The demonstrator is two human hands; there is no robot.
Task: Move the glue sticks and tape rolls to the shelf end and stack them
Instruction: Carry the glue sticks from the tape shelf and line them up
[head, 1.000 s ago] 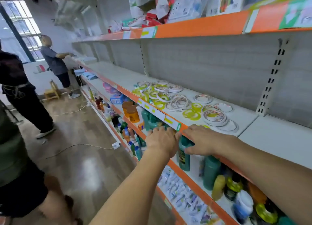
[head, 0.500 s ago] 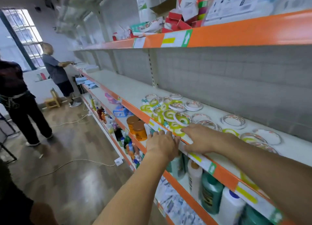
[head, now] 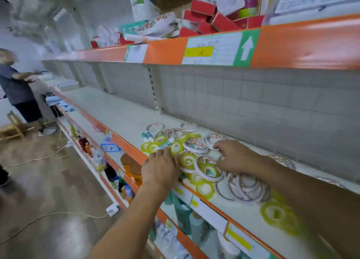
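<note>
Flat yellow and white tape rolls [head: 196,159] lie scattered on the white middle shelf [head: 120,112] with its orange front edge. The left hand [head: 161,169] presses straight fingers on the yellow ones; the right hand [head: 233,155] hovers, fingers loosely curled, over white rolls.

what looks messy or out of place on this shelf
The tape rolls lie scattered flat and overlapping across the middle shelf, not stacked. Both hands, left and right, rest among them. On the top shelf, red boxes sit tumbled at angles.
</note>
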